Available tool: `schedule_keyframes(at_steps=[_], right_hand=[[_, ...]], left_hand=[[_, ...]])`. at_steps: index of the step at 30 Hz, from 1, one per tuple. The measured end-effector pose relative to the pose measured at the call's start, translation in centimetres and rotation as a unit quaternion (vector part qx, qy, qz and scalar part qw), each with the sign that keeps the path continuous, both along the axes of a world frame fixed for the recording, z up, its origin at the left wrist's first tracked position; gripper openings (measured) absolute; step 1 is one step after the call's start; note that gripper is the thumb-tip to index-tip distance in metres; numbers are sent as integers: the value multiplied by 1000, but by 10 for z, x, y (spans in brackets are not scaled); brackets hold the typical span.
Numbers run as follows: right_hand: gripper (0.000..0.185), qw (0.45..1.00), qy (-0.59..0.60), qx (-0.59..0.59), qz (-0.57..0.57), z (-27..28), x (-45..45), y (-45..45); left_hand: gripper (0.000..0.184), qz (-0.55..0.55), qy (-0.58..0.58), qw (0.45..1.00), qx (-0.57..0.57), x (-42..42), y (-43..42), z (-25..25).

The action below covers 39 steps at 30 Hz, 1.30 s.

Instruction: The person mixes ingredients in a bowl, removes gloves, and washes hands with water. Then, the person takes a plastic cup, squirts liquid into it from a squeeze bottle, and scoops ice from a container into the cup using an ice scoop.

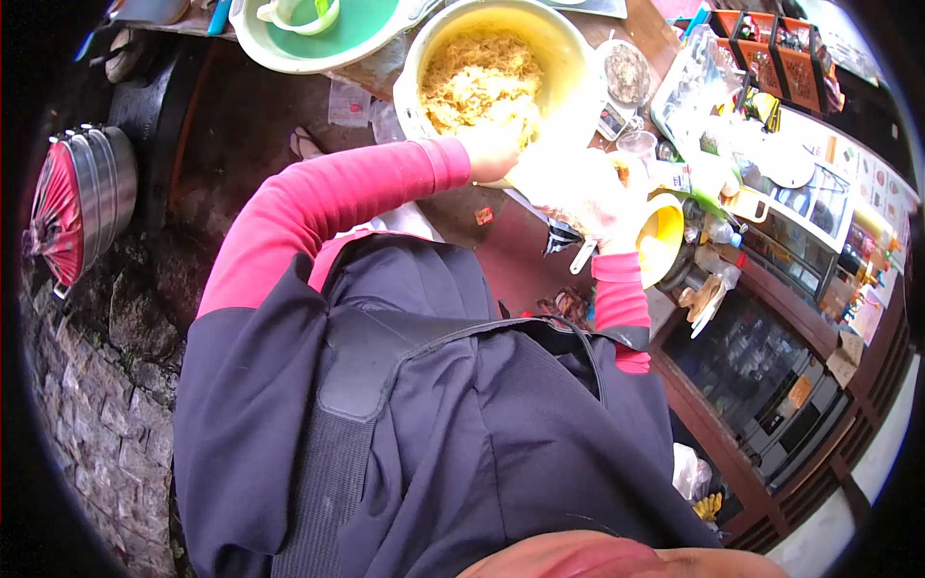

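Note:
A large pale yellow basin (570, 58) holds a shredded, golden-brown food mixture (482, 77). My left hand (493, 152) is at the near rim of the basin, close to the food; glare and its angle hide the fingers. My right hand (621, 223), washed out by bright light, is closed around what looks like a clear plastic bag (568, 197). Some orange-brown bits show near the top of that bag. Just right of my right hand sits a smaller yellow bowl (665, 231).
A kitchen scale (614, 120) with a round plate stands right of the basin. At the upper left is a basin of green liquid (371, 39) with a white dipper (306, 13). Orange baskets (771, 58) stand upper right. A metal pot (108, 183) with red cloth is far left.

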State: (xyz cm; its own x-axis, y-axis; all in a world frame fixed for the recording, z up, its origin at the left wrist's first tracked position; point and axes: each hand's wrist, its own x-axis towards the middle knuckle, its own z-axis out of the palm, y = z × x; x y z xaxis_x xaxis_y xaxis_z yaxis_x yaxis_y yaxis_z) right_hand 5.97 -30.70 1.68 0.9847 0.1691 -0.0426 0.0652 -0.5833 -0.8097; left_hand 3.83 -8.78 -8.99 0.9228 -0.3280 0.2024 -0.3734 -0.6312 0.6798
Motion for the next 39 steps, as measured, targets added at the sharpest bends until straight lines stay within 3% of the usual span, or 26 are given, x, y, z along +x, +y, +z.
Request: schedule_keyframes(at_steps=[1, 3, 4, 6, 10, 12, 13, 15, 19, 21, 25, 31, 36, 39], right_hand=[[19, 1000, 0, -1, 1, 0, 1, 0], [19, 1000, 1, -1, 2, 0, 2, 0], [19, 1000, 2, 0, 3, -1, 2, 0], [18, 1000, 4, -1, 3, 0, 2, 0], [18, 1000, 5, -6, 6, -1, 3, 2], [17, 1000, 5, -8, 6, 0, 4, 1], [17, 1000, 6, -8, 7, 0, 4, 1], [17, 1000, 6, -7, 6, -1, 5, 2], [16, 1000, 7, -8, 6, -2, 5, 2], [16, 1000, 6, -9, 5, -2, 5, 2], [16, 1000, 3, -11, 3, -3, 5, 3], [15, 999, -8, -35, 2, -1, 4, 7], [17, 997, 29, 76, 7, -10, 8, -1], [17, 997, 30, 69, 7, -11, 8, -3]], left_hand=[[21, -1, 0, 1000, -1, -1, 1, 2], [15, -83, 140, 984, 67, -2, 12, 15], [15, -82, 141, 984, 68, 1, 20, 22], [20, -94, 36, 994, 38, 7, 30, 29], [29, -105, -25, 990, 89, 7, 2, 5], [37, 85, 25, 996, -2, -4, -17, -19], [37, 85, 26, 996, -3, -2, -14, -20], [27, 29, -56, 996, -57, 5, 4, -16], [18, -61, 31, 998, -9, 2, 20, 15], [14, -179, 99, 967, 154, -5, 17, 18], [11, -90, 64, 993, 41, -4, 32, 23], [12, -189, 60, 972, 122, -16, 32, 24], [12, -155, 65, 976, 139, -7, 43, 28], [12, -163, 65, 974, 142, -8, 29, 21]])
